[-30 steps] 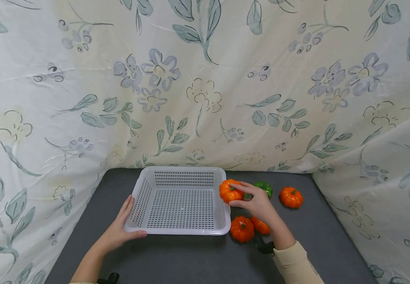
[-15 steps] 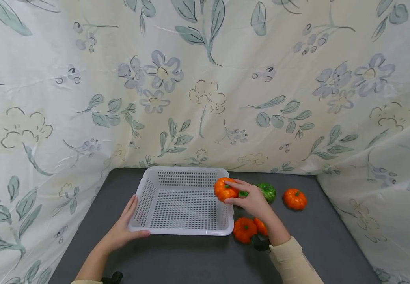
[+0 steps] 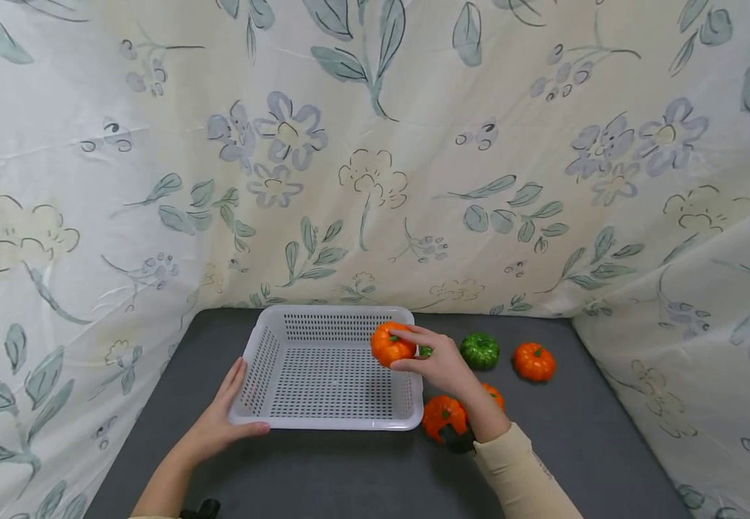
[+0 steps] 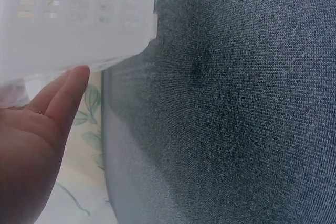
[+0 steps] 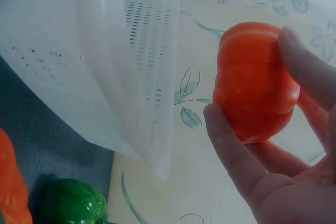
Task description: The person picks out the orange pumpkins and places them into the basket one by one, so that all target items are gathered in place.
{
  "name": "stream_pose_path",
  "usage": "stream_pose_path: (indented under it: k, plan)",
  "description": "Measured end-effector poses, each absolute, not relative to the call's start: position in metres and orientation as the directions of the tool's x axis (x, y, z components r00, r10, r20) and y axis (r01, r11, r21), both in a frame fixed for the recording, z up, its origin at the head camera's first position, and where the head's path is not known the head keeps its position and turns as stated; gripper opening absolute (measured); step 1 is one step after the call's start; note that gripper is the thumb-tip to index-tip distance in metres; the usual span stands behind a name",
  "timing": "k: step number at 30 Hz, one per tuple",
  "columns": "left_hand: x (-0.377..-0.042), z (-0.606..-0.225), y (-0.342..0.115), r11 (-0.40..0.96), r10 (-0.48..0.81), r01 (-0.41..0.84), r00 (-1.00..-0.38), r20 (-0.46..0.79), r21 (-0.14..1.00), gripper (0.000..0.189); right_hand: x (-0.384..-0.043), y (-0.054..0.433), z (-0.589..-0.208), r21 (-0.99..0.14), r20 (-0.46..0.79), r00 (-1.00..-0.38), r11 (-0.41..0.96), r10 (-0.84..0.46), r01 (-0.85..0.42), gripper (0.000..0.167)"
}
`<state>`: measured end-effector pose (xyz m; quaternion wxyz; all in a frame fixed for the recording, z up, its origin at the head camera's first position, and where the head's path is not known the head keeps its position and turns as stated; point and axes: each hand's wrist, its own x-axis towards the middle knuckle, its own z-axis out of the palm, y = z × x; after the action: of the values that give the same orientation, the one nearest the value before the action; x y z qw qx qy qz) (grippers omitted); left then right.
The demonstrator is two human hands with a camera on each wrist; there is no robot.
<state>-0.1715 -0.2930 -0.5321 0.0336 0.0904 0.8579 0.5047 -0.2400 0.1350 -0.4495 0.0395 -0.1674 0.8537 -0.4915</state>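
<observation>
Your right hand [image 3: 440, 367] pinches the orange pumpkin [image 3: 391, 345] above the basket's [image 3: 265, 360] right wall; your flat-fingered left hand [image 3: 219, 422] steadies its left corner.

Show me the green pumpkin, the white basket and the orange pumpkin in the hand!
green pumpkin [image 3: 479, 351]: head view, middle of its top.
white basket [image 3: 325, 423]: head view, near rim.
orange pumpkin [image 3: 389, 347]: head view, its left side, pinched by the right hand [image 3: 436, 364].
</observation>
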Motion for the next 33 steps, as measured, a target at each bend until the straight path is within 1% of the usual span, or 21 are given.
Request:
stream_pose_path:
  k: [14, 20, 33]
  plan:
    - [-0.17, -0.527, -0.292, 0.473, 0.184, 0.105, -0.983, 0.019, 0.875, 0.125, -0.246, 0.117, -0.444, -0.839, 0.098, -0.929, 0.472, -0.358, -0.271, 0.059]
    - [-0.17, -0.527, -0.292, 0.468, 0.185, 0.125, -0.982, 0.042, 0.875, 0.124, -0.246, 0.11, -0.441, -0.827, 0.125, -0.914, 0.468, -0.386, -0.311, 0.058]
    - [-0.17, -0.52, -0.29, 0.481, 0.196, 0.129, -0.98, 0.038, 0.867, 0.124, -0.257, 0.095, -0.438, -0.815, 0.135, -0.894, 0.465, -0.427, -0.345, 0.058]
